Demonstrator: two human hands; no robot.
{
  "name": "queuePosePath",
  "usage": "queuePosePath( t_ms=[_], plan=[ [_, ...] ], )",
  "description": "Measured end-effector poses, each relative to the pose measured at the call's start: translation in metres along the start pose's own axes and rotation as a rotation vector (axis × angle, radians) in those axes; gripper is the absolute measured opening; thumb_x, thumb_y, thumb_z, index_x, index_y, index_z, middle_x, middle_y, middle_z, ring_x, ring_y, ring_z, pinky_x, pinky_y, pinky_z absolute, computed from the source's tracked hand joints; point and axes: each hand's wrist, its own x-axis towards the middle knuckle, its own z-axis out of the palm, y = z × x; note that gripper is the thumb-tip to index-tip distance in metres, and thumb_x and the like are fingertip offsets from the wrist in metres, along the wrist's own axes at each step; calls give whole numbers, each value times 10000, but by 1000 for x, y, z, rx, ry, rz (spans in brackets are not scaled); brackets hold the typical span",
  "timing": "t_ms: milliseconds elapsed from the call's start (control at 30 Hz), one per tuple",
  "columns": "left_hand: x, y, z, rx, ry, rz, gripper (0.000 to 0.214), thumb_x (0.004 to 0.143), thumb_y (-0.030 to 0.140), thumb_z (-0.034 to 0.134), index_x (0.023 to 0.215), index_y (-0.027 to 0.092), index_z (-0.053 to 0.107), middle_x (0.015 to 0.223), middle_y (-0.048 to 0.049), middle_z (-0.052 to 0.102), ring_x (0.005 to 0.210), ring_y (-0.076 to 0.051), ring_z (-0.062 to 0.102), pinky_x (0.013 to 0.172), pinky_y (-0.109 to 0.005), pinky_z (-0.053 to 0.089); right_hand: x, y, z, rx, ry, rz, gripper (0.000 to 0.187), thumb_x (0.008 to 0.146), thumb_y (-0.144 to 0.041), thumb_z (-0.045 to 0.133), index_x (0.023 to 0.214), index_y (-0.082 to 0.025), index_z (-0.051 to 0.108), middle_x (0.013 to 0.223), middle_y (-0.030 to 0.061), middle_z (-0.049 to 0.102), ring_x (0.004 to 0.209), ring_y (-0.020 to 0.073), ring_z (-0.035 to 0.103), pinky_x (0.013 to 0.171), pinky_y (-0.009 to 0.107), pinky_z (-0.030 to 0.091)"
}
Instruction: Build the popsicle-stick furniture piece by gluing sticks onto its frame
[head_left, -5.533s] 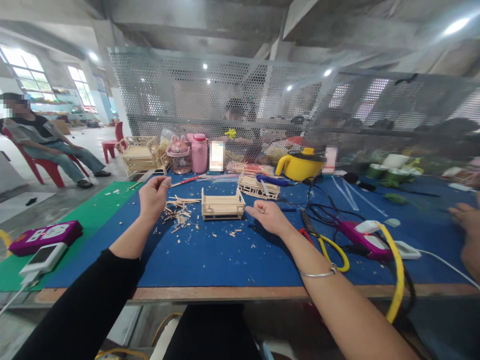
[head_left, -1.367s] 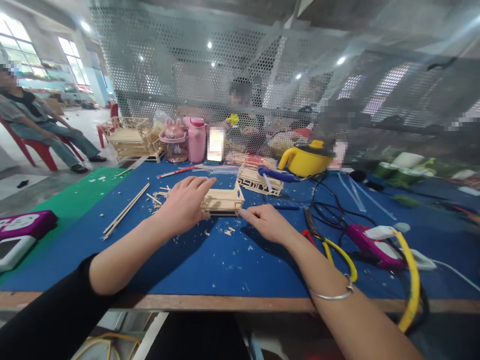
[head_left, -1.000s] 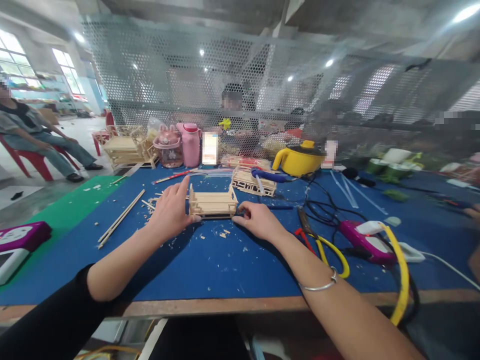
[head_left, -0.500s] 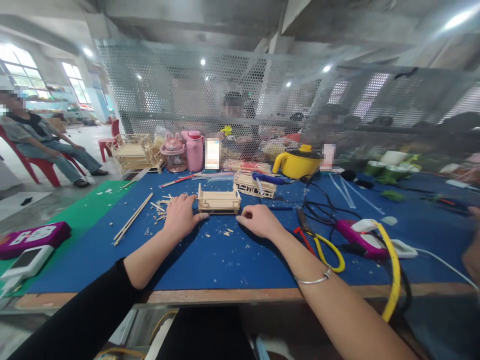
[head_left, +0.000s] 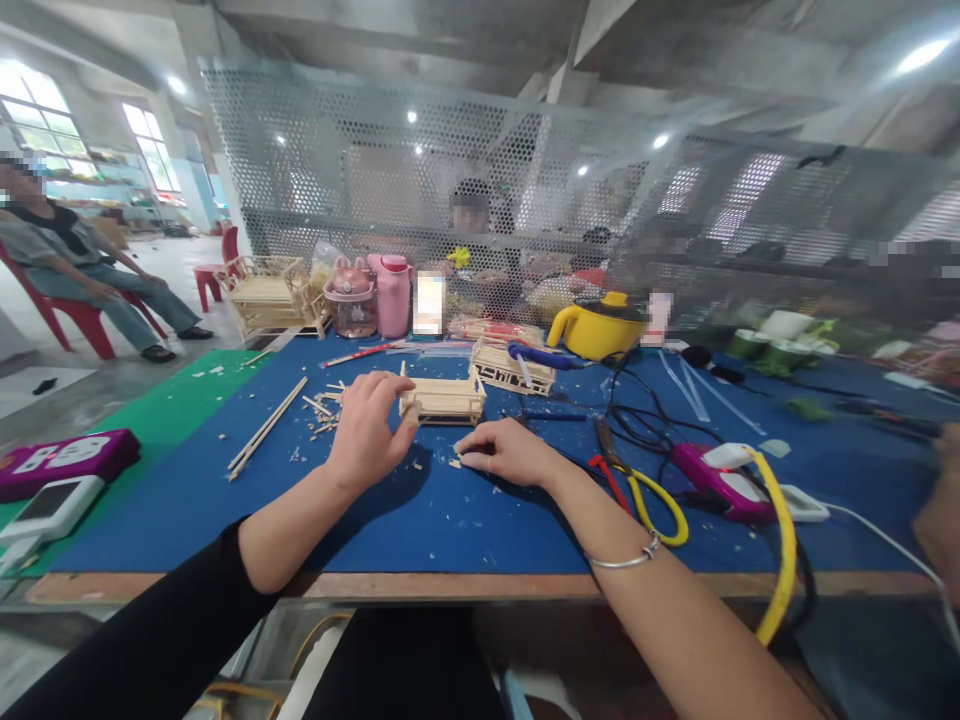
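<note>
A miniature wooden bench [head_left: 448, 400] made of thin sticks stands upright on the blue work mat [head_left: 375, 540]. My left hand [head_left: 369, 428] is at its left end, thumb and forefinger closing on the armrest and partly hiding it. In front of the bench, my right hand [head_left: 510, 452] rests low over the mat. Its thumb and forefinger are slightly apart, close to a tiny wood scrap [head_left: 455, 463]. A second small stick-built piece [head_left: 513, 370] lies behind, with a blue-handled tool [head_left: 547, 357] across it.
Loose sticks [head_left: 266, 430] and cut bits [head_left: 322, 412] lie left of my left hand. Yellow-handled pliers [head_left: 660, 510], black cables and a purple power strip [head_left: 724, 480] are on the right. A yellow pot [head_left: 600, 328] and pink flask [head_left: 391, 295] stand behind. A person sits at far left.
My left hand has risen from beside the bench onto its left end. My right hand has left the bench's right corner and moved left and nearer, to the scrap on the mat.
</note>
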Motion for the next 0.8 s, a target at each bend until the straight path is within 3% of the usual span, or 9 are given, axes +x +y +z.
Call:
queuePosePath(
  t_ms=[133, 233, 300, 367, 467, 533, 633, 700, 800],
  plan=[
    [-5, 5, 4, -91, -141, 40, 194, 841, 224, 459, 1011, 168, 533, 873, -61, 595, 859, -194, 552, 805, -339, 463, -1, -4, 0, -22, 26, -24, 186, 773, -249, 571, 842, -178, 729, 817, 29, 723, 734, 139, 637, 713, 237, 453],
    [-8, 8, 12, -180, -267, -9, 214, 862, 246, 450, 1056, 187, 519, 821, -23, 604, 741, -153, 572, 728, -292, 484, 2, -2, 2, 36, 160, 30, 184, 777, -287, 574, 810, -169, 712, 754, 14, 698, 668, 124, 595, 647, 220, 430],
    [-6, 12, 18, -206, -283, -54, 220, 868, 258, 454, 1068, 193, 519, 854, -22, 622, 695, -137, 581, 709, -284, 492, 5, -1, 4, 46, 275, 73, 206, 794, -323, 565, 804, -172, 705, 731, 8, 687, 659, 122, 580, 625, 214, 413],
    [3, 15, 23, -187, -249, -55, 226, 868, 236, 444, 1074, 190, 525, 950, -46, 633, 747, -145, 598, 750, -298, 494, 8, -2, 5, -19, 370, 103, 230, 820, -348, 542, 800, -187, 706, 737, 6, 695, 665, 125, 585, 626, 214, 399],
    [29, 18, 25, -121, -212, 45, 344, 814, 131, 434, 1145, 182, 511, 1134, -83, 610, 1037, -197, 562, 906, -343, 446, 12, -7, 7, -176, 477, 134, 250, 851, -369, 515, 848, -224, 719, 794, 11, 726, 699, 136, 619, 650, 221, 390],
    [49, 15, 26, -98, -380, 139, 529, 731, 86, 474, 1253, 174, 455, 1213, -92, 592, 1159, -232, 506, 950, -373, 417, 14, -10, 9, -262, 519, 166, 258, 864, -374, 500, 906, -250, 723, 820, 15, 740, 721, 149, 642, 653, 228, 391],
    [69, 9, 30, -17, -678, 160, 717, 696, 146, 544, 1378, 200, 331, 1159, -98, 643, 1097, -280, 564, 962, -473, 377, 18, -13, 11, -356, 508, 211, 275, 881, -375, 474, 968, -279, 716, 880, 18, 747, 784, 170, 664, 673, 240, 403],
    [73, 5, 35, 19, -763, 140, 732, 717, 209, 564, 1401, 212, 303, 1118, -104, 668, 1068, -292, 588, 947, -490, 375, 20, -13, 12, -413, 477, 229, 283, 890, -374, 457, 981, -285, 710, 937, 19, 743, 824, 180, 669, 695, 250, 410],
    [74, 2, 41, 27, -781, 115, 722, 738, 273, 586, 1402, 200, 313, 1100, -124, 678, 1042, -295, 605, 887, -439, 424, 22, -13, 14, -482, 437, 246, 294, 904, -369, 428, 977, -281, 699, 954, 23, 739, 827, 189, 671, 696, 260, 411]
  ],
)
